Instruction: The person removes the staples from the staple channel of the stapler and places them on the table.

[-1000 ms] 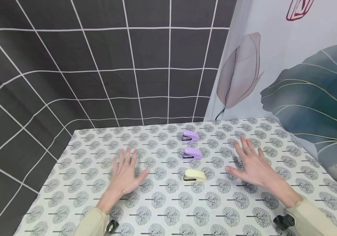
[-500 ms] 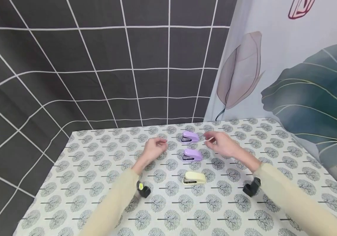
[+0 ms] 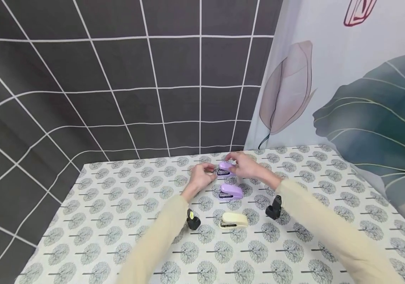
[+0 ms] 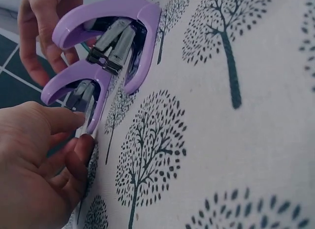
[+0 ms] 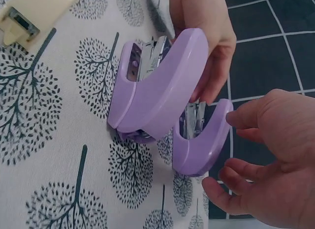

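Two sets of fingertips at the far purple stapler (image 3: 224, 165): left hand (image 3: 202, 176) at its 9 o'clock (head view), fingers bent, narrow gap by the stapler's front end, gripping or merely touching, can't tell; right hand (image 3: 246, 166) at its 3 o'clock, fingers set wide about the back end, one tip at or just beside the shell, no squeeze visible. Stapler looks upright on the tree-print cloth (image 3: 117, 205), front facing 9 o'clock. To handle it well, I'd put fingers low on the sides, off the top lever so it isn't pressed, out of the mouth, with even pressure from both hands so it doesn't slew round. Outward: second purple stapler (image 3: 231, 191) near, at 6 o'clock, same facing; wrists should probably pass clear of it. Yellow stapler (image 3: 234, 220) further out at 6 o'clock, apart from both hands; left wrist camera (image 3: 193, 221) at its 9 o'clock, right wrist camera (image 3: 274, 208) about 3. Dark gridded curtain (image 3: 120, 67) beyond, toward 11 o'clock
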A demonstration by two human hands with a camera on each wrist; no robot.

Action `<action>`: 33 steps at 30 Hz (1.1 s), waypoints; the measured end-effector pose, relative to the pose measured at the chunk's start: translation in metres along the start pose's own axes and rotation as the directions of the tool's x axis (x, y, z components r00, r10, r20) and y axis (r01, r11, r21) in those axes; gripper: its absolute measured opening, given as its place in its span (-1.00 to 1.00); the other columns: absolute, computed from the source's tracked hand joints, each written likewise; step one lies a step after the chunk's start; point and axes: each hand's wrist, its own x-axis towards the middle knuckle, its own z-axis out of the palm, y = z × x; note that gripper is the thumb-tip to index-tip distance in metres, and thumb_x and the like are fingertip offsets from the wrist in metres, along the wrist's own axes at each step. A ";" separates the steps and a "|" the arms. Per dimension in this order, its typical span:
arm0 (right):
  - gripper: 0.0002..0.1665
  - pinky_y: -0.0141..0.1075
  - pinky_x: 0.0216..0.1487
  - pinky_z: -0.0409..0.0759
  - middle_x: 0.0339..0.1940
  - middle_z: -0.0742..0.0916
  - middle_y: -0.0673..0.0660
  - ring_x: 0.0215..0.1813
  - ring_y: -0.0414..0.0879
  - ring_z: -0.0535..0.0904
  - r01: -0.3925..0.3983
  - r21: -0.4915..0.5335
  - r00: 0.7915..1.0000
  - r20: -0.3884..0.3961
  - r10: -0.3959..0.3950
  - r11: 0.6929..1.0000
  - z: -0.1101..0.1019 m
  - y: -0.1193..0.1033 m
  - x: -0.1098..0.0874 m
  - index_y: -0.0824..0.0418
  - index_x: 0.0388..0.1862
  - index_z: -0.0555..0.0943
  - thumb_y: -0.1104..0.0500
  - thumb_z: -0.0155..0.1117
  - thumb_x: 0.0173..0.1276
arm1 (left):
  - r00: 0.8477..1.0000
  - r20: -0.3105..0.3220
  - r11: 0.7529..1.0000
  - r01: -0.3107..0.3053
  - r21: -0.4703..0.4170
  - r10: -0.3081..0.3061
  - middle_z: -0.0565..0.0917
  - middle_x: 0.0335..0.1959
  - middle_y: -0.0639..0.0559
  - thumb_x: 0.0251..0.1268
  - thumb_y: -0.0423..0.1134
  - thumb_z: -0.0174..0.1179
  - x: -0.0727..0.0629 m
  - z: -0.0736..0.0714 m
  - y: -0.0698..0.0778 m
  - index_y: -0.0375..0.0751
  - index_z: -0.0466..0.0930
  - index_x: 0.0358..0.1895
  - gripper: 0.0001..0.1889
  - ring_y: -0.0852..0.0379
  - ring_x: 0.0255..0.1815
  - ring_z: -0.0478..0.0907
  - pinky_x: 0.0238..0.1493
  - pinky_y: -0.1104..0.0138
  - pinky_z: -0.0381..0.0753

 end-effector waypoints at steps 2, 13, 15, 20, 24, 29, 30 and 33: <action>-0.55 0.15 0.06 0.51 0.07 0.58 0.48 0.10 0.33 0.50 -0.002 -0.013 1.000 0.000 0.002 1.000 0.002 0.000 0.003 0.32 0.13 0.54 0.35 0.29 0.23 | 1.000 -0.008 0.999 -0.013 0.036 0.013 0.73 -0.12 0.00 0.07 -0.43 0.43 0.003 0.002 -0.001 -0.20 0.70 0.01 -0.63 0.03 -0.04 0.63 0.22 0.14 0.43; -0.61 -0.03 -0.10 0.52 -0.19 0.67 0.26 -0.17 0.09 0.54 0.067 -0.028 0.998 0.013 -0.066 0.997 0.008 -0.006 0.013 0.28 0.06 0.58 0.35 0.34 0.23 | 0.999 -0.015 0.980 -0.028 0.199 0.032 0.75 -0.06 0.08 0.03 -0.29 0.50 0.009 0.008 -0.004 -0.05 0.76 -0.07 -0.68 0.03 0.02 0.62 0.17 0.08 0.45; -0.62 -0.05 -0.10 0.50 -0.23 0.67 0.23 -0.19 0.06 0.53 0.069 -0.033 0.998 0.015 -0.069 0.997 0.009 -0.006 0.013 0.29 0.06 0.58 0.34 0.35 0.24 | 0.999 -0.024 0.972 -0.032 0.233 0.039 0.74 -0.01 0.09 0.04 -0.25 0.51 0.010 0.010 -0.005 -0.03 0.77 -0.09 -0.69 0.03 0.07 0.61 0.17 0.09 0.46; -0.63 0.00 -0.03 0.46 -0.28 0.64 0.18 -0.17 0.07 0.51 0.072 -0.063 0.997 0.012 -0.072 0.995 0.014 -0.006 0.016 0.30 0.06 0.58 0.30 0.37 0.26 | 0.998 -0.044 0.961 -0.039 0.275 0.053 0.73 0.04 0.07 0.04 -0.23 0.51 0.010 0.012 -0.006 -0.02 0.78 -0.10 -0.71 0.01 0.11 0.60 0.14 0.12 0.48; -0.65 0.04 0.00 0.43 -0.35 0.62 0.13 -0.17 0.07 0.50 0.071 -0.132 0.997 0.008 -0.071 0.989 0.019 -0.004 0.020 0.27 0.03 0.59 0.26 0.38 0.27 | 0.997 -0.048 0.957 -0.038 0.287 0.054 0.72 0.06 0.05 0.05 -0.24 0.50 0.008 0.012 -0.006 -0.02 0.78 -0.09 -0.71 0.00 0.11 0.59 0.12 0.13 0.49; -0.71 0.02 -0.08 0.48 -0.38 0.59 0.13 -0.22 0.07 0.50 0.079 -0.160 0.997 -0.006 -0.081 0.984 0.020 -0.003 0.022 0.24 -0.03 0.58 0.30 0.38 0.27 | 0.997 -0.051 0.953 -0.045 0.299 0.063 0.70 0.09 0.05 0.07 -0.25 0.48 0.009 0.014 -0.006 0.00 0.78 -0.07 -0.70 -0.01 0.14 0.58 0.13 0.13 0.49; -0.71 0.01 -0.09 0.48 -0.39 0.59 0.13 -0.22 0.07 0.49 0.082 -0.157 0.996 -0.008 -0.084 0.984 0.020 -0.002 0.022 0.24 -0.04 0.58 0.30 0.38 0.27 | 0.997 -0.051 0.952 -0.047 0.302 0.065 0.70 0.10 0.05 0.07 -0.25 0.48 0.009 0.014 -0.006 0.00 0.77 -0.06 -0.70 -0.01 0.15 0.57 0.14 0.13 0.48; -0.74 0.00 -0.09 0.47 -0.39 0.60 0.13 -0.22 0.07 0.49 0.092 -0.145 0.995 -0.014 -0.095 0.985 0.019 -0.001 0.023 0.24 -0.06 0.58 0.32 0.36 0.28 | 0.996 -0.051 0.951 -0.053 0.306 0.072 0.70 0.10 0.05 0.07 -0.24 0.48 0.010 0.013 -0.005 0.00 0.77 -0.07 -0.70 -0.01 0.16 0.57 0.14 0.13 0.49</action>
